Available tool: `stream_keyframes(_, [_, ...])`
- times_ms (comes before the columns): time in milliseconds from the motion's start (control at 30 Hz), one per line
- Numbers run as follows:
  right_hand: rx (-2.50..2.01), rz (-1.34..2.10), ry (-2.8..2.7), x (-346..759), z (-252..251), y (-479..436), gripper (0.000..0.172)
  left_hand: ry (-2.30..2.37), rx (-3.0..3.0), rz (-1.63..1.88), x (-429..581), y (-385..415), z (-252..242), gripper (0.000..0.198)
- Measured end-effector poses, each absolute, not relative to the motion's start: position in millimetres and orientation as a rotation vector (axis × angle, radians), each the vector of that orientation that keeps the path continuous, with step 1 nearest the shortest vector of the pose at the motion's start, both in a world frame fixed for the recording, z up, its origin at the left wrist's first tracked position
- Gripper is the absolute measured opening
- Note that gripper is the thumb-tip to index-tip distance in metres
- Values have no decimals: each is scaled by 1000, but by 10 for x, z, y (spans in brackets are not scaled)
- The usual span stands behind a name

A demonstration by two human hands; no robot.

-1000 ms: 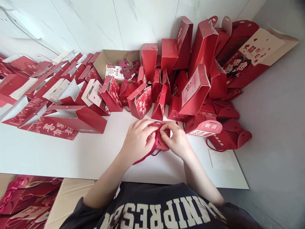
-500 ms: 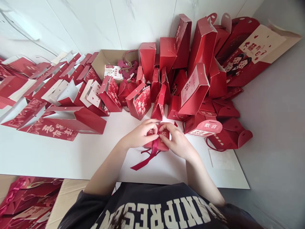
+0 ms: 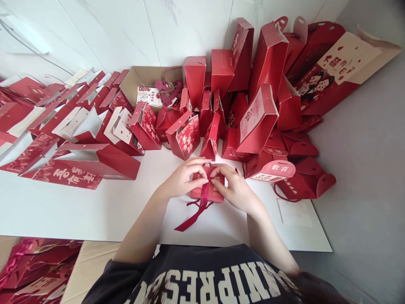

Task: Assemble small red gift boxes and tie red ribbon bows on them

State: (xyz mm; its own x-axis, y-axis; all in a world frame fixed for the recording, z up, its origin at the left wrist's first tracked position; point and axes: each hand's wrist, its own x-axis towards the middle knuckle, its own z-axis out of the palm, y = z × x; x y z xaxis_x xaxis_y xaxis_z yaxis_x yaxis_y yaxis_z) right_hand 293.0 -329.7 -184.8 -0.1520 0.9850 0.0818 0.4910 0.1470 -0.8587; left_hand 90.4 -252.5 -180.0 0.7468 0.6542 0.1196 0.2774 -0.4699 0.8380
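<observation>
A small red gift box (image 3: 216,196) lies on the white table (image 3: 126,211) in front of me. Dark-red ribbon (image 3: 204,197) runs across its top, and one tail trails over the near edge onto the table. At the ribbon's crossing, my left hand (image 3: 185,178) pinches the ribbon between thumb and forefinger. From the other side my right hand (image 3: 232,183) pinches it too, the fingertips of both hands almost meeting. Red cord (image 3: 192,203) shows at the box's near side. My fingers hide part of the knot area and the box's far edge.
Rows of red paper bags (image 3: 101,158) stand at the left. Red boxes and bags (image 3: 257,118) crowd the back and right. An open cardboard box (image 3: 131,84) holds cards and ribbon pieces. Below the table's front edge, another carton (image 3: 98,257) contains red bags. A grey wall (image 3: 357,169) borders the right.
Both hands stay at the ribbon crossing with only slight finger shifts. The ribbon's near tail lies a little lower in view. The camera view has shifted slightly.
</observation>
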Motion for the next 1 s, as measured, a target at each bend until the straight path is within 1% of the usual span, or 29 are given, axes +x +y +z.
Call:
stream_keyframes(167, [-1424, 892, -1750, 2929, -1837, -3307, 9, 726, 1931, 589, 872, -2510, -1864, 12])
stream_keyframes(300, [-1386, 805, -1780, 2884, -1847, -3311, 9, 721, 1908, 614, 855, -2512, -1904, 9])
stream_keyframes(433, [-1396, 748, -1703, 2834, -1866, -3295, 8, 701, 1923, 652, 839, -2509, -1926, 12])
stream_keyframes(700, [-1334, 849, -1659, 2829, -1835, -3281, 14, 691, 1900, 714, 838, -2517, -1925, 12])
stream_keyframes(833, [-1329, 879, -1635, 2829, -1872, -3277, 10, 646, 1920, 704, 873, -2547, -1912, 10])
stream_keyframes(1000, [-1356, 925, -1539, 2799, -1917, -3278, 5, 637, 1919, 672, 923, -2577, -1898, 11])
